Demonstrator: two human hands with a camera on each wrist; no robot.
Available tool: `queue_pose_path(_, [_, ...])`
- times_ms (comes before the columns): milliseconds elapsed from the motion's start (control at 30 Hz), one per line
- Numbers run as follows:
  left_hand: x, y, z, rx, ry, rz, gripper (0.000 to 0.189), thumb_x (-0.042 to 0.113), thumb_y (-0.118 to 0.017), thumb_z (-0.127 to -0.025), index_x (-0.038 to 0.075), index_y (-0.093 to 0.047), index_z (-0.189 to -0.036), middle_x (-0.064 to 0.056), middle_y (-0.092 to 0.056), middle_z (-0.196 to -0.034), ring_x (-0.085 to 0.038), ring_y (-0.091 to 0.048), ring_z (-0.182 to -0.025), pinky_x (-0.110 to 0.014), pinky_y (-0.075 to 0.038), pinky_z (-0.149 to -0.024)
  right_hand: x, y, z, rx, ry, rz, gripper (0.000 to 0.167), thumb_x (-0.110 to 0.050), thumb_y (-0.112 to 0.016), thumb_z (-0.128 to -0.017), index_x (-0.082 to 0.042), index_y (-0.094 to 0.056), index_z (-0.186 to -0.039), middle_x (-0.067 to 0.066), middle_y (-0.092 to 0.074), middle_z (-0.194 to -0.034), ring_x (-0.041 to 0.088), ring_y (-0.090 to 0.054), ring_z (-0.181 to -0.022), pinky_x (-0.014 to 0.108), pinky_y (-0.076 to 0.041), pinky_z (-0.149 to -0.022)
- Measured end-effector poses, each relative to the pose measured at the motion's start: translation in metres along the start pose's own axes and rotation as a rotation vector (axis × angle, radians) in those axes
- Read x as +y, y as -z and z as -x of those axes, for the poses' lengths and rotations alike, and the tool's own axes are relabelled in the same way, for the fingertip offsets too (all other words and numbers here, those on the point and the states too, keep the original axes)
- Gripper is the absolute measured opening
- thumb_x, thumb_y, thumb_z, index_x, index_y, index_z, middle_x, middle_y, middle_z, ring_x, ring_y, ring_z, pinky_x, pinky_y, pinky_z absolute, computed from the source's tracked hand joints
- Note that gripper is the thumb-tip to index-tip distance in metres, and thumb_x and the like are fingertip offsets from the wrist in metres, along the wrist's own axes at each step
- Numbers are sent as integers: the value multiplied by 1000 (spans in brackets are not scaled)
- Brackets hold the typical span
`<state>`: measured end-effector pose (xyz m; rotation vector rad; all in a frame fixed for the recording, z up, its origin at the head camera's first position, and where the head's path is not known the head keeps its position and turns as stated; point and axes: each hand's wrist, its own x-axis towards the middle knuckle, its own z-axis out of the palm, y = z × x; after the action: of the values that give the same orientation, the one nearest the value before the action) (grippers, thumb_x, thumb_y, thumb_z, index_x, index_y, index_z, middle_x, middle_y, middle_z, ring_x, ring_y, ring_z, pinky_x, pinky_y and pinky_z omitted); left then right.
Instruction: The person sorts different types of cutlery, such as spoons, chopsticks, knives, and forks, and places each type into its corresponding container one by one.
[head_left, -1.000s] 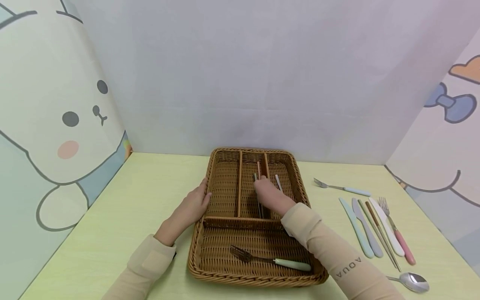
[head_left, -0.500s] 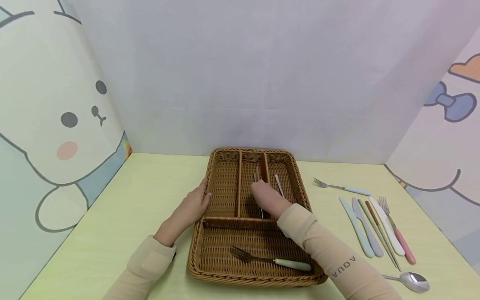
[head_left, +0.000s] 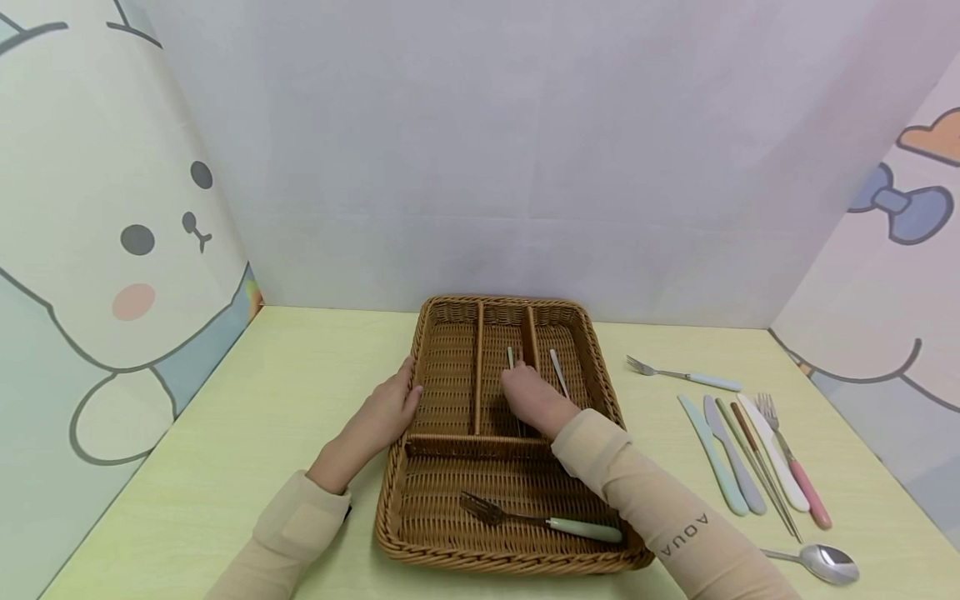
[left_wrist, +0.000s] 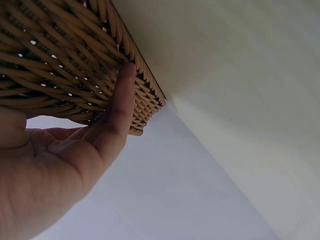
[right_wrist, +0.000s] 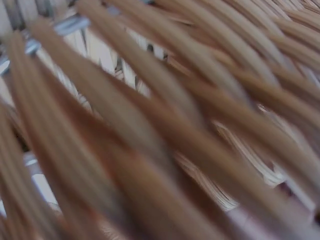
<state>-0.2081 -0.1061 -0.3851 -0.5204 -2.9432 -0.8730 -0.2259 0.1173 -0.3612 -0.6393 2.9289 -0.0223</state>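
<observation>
A brown wicker cutlery basket [head_left: 517, 447] with several compartments stands on the table. My left hand [head_left: 382, 410] holds its left side, thumb over the rim; in the left wrist view this hand's [left_wrist: 75, 160] fingers lie along the outer wall. Down in the middle upper compartment, my right hand [head_left: 534, 396] grips chopsticks. A green chopstick end [head_left: 510, 356] and a brown chopstick end [head_left: 518, 353] show beyond it; its fingertips are hidden. The front compartment contains a fork [head_left: 585, 529] with a pale green handle. A thin light-coloured handle [head_left: 557, 369] lies in the right compartment.
To the basket's right lie a blue-handled fork [head_left: 712, 382], a mint knife [head_left: 712, 454], a grey-blue knife [head_left: 738, 467], green and brown chopsticks [head_left: 768, 479], a white knife [head_left: 780, 462], a pink-handled fork [head_left: 810, 492] and a spoon [head_left: 828, 564]. Basket weave [right_wrist: 150, 125] blocks the right wrist view.
My right hand has moved slightly left and down inside the middle compartment, and the brown chopstick's end has sunk lower. The left hand stays on the rim.
</observation>
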Motion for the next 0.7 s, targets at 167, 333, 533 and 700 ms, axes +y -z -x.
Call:
queue_pose_path(167, [0, 0, 0, -1, 1, -1, 56, 17, -39, -98, -13, -17, -140, -33, -37, -136, -43, -41, -123, -51, -40, -98, 3, -1, -1, 14, 19, -57, 18, 7, -46, -90, 2, -63, -89, 15, -59, -68, 30, -63, -76, 34, -53, -74])
queue_pose_path(333, [0, 0, 0, 3, -8, -5, 56, 16, -40, -98, -13, -18, -140, -34, -37, -136, -43, -42, -122, -51, -41, -97, 4, 0, 0, 38, 37, -96, 18, 5, -46, -91, 2, -63, -85, 18, -60, -75, 20, -56, -55, 27, -39, -51])
queue_pose_path(533, [0, 0, 0, 4, -12, -10, 56, 16, -40, -98, -14, -18, -140, -34, -38, -134, -43, -43, -121, -51, -41, -96, 5, 10, 4, 137, 54, -87, 20, 1, -47, -92, 4, -65, -99, 21, -58, -101, 21, -58, -74, 26, -48, -56])
queue_pose_path(700, [-1, 0, 0, 4, -11, -11, 57, 17, -40, -98, -14, -17, -140, -33, -37, -135, -43, -42, -122, -50, -41, -97, 8, 21, 9, 206, 55, -102, 23, -1, -50, -90, 2, -63, -108, 16, -57, -99, 23, -58, -85, 29, -51, -65])
